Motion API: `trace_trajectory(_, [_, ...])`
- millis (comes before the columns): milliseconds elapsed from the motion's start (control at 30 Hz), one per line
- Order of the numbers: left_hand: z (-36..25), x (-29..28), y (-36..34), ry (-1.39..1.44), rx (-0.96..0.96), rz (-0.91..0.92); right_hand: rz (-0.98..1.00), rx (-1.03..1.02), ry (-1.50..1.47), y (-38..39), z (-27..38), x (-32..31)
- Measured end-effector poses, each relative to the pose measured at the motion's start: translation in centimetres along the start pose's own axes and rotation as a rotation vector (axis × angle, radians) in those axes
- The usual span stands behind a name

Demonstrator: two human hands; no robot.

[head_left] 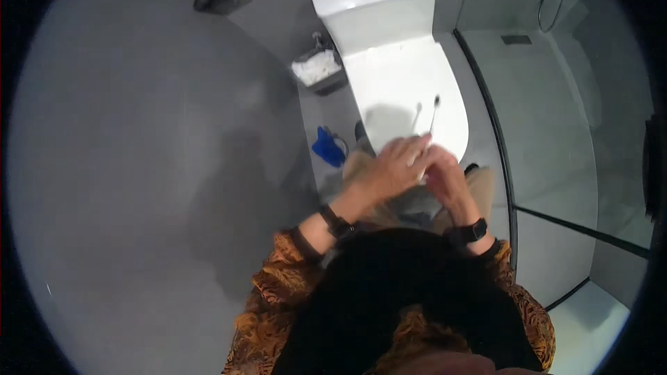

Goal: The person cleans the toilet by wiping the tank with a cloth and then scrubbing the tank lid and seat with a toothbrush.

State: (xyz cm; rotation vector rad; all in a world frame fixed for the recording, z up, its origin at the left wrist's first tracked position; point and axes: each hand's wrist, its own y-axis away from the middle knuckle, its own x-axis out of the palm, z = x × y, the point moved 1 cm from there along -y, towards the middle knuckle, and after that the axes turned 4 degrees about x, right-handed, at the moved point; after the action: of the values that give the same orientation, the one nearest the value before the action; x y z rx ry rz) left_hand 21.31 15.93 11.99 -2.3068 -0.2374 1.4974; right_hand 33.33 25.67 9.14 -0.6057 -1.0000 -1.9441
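Grey bathroom floor (139, 167); hands (417, 167) clasped together, grasp unclear, over white toilet lid (406, 90) edge

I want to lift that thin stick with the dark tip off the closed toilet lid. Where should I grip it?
Pinch the thin stick at its pale lower shaft, coming from above on the near side. It lies flat on the white toilet lid, dark tip pointing toward the cistern, lower end nearest both hands.

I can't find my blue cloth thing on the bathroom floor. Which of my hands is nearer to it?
Left. Your left hand is just right of the blue object on the floor beside the toilet; your right hand is farther right, beyond the left.
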Motion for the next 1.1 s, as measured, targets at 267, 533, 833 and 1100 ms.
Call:
trace_trajectory(267, [6.4,0.5,14.4,-0.027,-0.731,0.121,-0.287,-0.202,0.308,3.4,1.5,-5.0])
trace_trajectory(533, [3.2,5.7,35.8,1.162,-1.684,0.112,-0.388,-0.14,0.4,7.3,-0.6,-10.7])
trace_trajectory(833, [-2.0,8.3,37.6,0.642,-1.446,0.775,-0.231,0.011,0.722,4.9,-2.1,-11.8])
trace_trajectory(1100, [0.9,5.2,30.9,0.374,-1.225,1.076,-0.262,0.022,0.831,0.2,-0.3,-12.6])
